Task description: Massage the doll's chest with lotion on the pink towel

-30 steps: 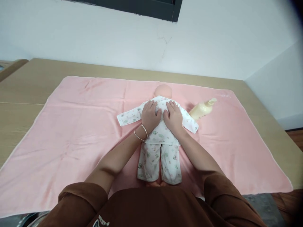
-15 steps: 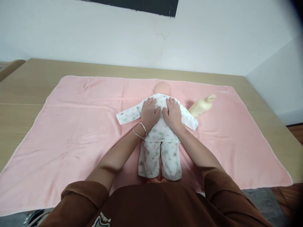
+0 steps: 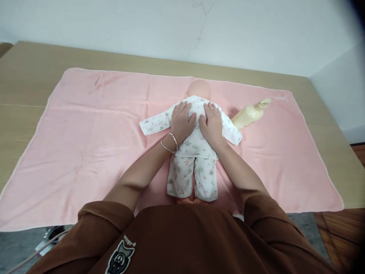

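A baby doll point(image 3: 196, 146) in a white printed top and trousers lies face down, its bald head pointing away from me and its sleeves spread to both sides. My left hand point(image 3: 183, 121) rests flat on the left side of its upper back, fingers stretched out and thumb apart. On the right side of the back lies my right hand point(image 3: 211, 123), also flat with fingers extended. Neither hand grips anything. The two thumbs point toward each other with a strip of the printed cloth between them. A bracelet circles my left wrist.
Under the doll a pink blanket point(image 3: 94, 152) covers much of the wooden table point(image 3: 25, 80). A cream pump bottle point(image 3: 249, 115) stands on it, just right of the doll's right-hand sleeve. A white wall point(image 3: 142, 30) rises behind the table.
My view has tilted downward, so the doll, blanket and bottle sit higher in the picture. Both hands remain flat on the doll's upper back, with little visible shift.
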Available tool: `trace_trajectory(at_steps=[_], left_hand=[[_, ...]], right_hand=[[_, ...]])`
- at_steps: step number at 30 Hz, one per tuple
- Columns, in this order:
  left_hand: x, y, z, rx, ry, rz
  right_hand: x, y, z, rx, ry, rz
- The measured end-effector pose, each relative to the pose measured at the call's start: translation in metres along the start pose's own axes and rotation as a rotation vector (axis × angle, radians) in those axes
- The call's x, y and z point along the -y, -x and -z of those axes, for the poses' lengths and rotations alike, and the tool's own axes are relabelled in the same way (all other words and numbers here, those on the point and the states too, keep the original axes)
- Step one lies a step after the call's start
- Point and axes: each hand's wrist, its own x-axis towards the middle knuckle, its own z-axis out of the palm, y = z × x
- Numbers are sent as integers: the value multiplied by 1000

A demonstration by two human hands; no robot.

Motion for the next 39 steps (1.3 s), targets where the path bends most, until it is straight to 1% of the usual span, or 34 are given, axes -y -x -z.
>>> trace_trajectory(at_steps=[6,13,18,23,26,30,33,36,39], left_hand=[[-2,-1,0,3,-11,-1],[-3,0,1,23,22,37],[-2,-2,2,72,38,39],[0,-6,5,174,30,-15],[-5,-5,8,141,21,-32],[-15,1,12,42,19,-23],[-17,5,13,-5,31,6],[-13,3,12,-3,32,44],[-7,0,10,47,38,46]], right_hand=[[-3,1,-2,-47,-9,26],[0,2,0,-22,-27,2],[-1,0,0,-9,-8,0],[-4,-6,-1,59,55,45],[-1,-4,0,46,70,58],[6,4,3,-60,39,58],[9,6,4,-95,25,37],[8,3,6,-83,45,20],[4,-4,5,-15,65,21]])
